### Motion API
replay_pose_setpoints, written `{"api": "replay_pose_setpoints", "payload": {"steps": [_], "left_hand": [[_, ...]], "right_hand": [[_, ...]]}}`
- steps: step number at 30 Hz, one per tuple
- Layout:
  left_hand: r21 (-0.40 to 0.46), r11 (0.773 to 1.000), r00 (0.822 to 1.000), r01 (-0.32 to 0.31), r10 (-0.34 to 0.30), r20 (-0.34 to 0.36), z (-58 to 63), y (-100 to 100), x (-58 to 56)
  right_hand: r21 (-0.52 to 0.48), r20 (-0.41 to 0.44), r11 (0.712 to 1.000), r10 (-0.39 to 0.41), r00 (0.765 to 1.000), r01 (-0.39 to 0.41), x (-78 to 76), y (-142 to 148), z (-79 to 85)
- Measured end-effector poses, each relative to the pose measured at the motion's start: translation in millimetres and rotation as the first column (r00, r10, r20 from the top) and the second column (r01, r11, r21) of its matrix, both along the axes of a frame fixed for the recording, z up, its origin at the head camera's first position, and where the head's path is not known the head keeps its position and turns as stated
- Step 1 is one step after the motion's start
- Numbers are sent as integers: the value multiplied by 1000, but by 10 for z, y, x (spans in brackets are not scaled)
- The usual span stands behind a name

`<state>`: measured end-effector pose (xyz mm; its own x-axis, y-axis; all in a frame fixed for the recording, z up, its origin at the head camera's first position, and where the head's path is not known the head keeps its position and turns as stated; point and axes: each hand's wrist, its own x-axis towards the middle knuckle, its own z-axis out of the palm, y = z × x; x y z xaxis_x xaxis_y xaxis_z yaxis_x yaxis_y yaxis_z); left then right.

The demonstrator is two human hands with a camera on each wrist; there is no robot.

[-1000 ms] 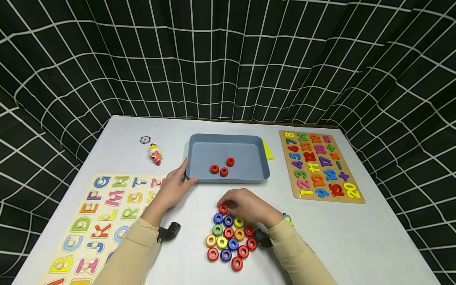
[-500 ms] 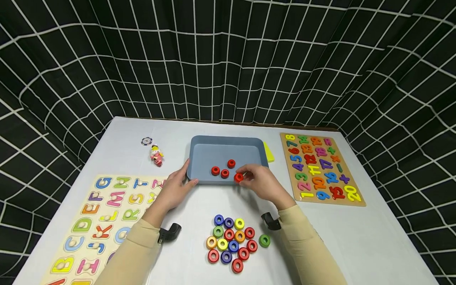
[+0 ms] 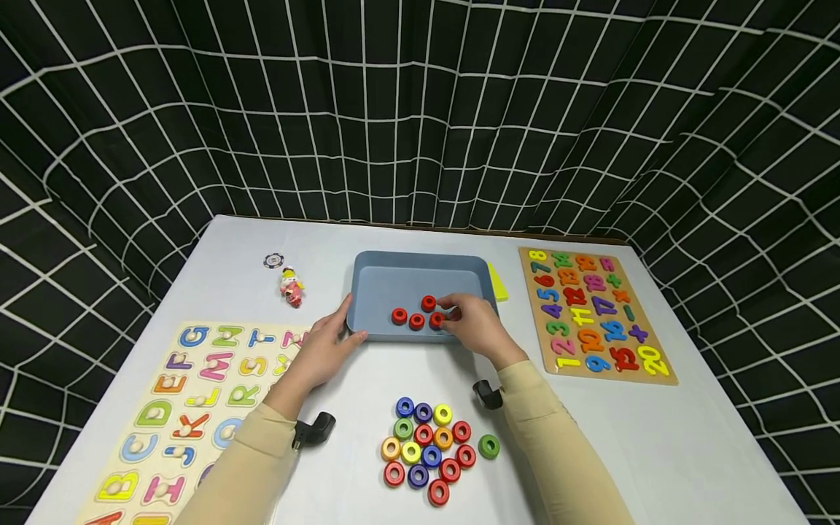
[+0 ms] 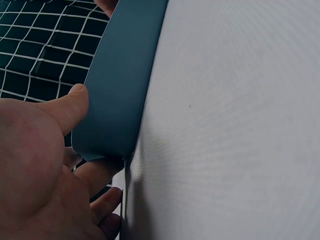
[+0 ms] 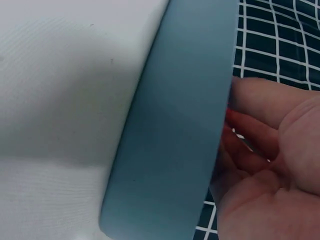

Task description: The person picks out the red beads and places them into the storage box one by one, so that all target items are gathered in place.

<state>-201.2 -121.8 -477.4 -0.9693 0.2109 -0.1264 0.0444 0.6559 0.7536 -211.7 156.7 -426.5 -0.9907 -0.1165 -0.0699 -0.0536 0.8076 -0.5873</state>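
Gridded cloth [image 3: 408,95] hangs beyond left hand [image 3: 323,351], which grips tray [image 3: 387,281]; right hand [image 3: 479,322] narrowly pinches red ring [image 3: 436,321], best released low.

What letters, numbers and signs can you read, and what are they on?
"GFEDCB", "MLKJI", "TSR", "ZY": letter board, down its columns; others covered, cut off or unclear.
"1" to "18", "20": number board; top orange number unclear.
"+", "−", "×", "=": number board.
Round chip: markings too small to read.
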Motion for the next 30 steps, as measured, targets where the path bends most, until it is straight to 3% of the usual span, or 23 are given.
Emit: {"api": "replay_pose_setpoints", "payload": {"steps": [7,14,19,25,30], "left_hand": [[-8,1000,1000,4,-4,4,16,18,5],[-4,1000,1000,8,-8,4,33,12,4],[-8,1000,1000,15,-15,14,10,15,25],[-15,1000,1000,19,-19,8,9,9,30],[-18,1000,1000,23,-23,1,38,5,26]], "right_hand": [[4,-23,1000,-11,1000,11,59,66,36],[-111,-39,994,-12,999,8,225,153,163],[-190,21,982,-12,1000,15,557,255,170],[-182,99,983,18,995,1,1016,338,76],[-164,164,985,86,983,-58,1273,384,-31]]}}
